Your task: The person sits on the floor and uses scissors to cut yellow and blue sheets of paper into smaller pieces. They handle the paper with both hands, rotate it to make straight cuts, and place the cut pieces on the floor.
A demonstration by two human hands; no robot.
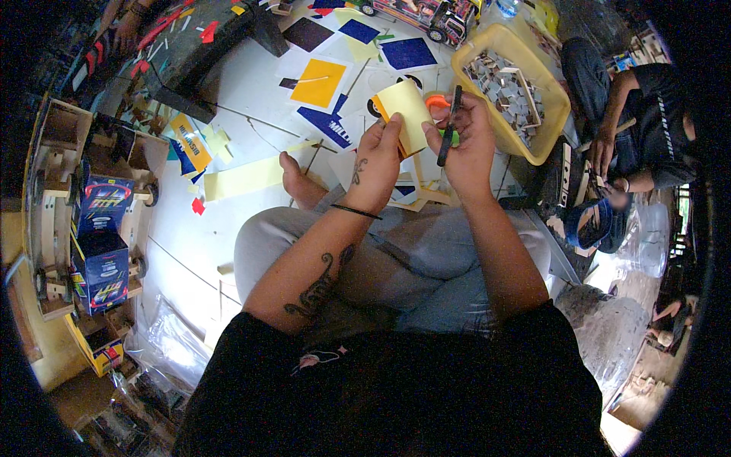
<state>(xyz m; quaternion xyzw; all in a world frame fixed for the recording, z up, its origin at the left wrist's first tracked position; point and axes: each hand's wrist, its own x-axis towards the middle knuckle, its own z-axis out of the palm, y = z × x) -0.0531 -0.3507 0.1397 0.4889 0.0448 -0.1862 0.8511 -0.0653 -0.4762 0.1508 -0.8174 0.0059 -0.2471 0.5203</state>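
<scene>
My left hand point(382, 145) is closed on a pale yellow sheet point(403, 114), thumb on top. A deeper yellow layer shows along the sheet's left and lower edges. My right hand point(470, 137) is closed around a slim black tool point(451, 122) with a bright green part, held just right of the sheet. I cannot make out exactly which tool it is. Beside it shows an orange curved piece point(437, 104), partly hidden by the fingers and the sheet. Beyond my hands, a yellow sheet point(318, 82) and a dark blue sheet point(409, 54) lie on the white floor.
A yellow plastic tub point(554, 107) holds many small grey pieces at the right. Wooden toy truck bodies with blue panels point(103, 266) stand at the left. A black bench-like block point(183, 84) lies at the upper left. At the right, another person's hand point(601, 152) works near wooden pieces.
</scene>
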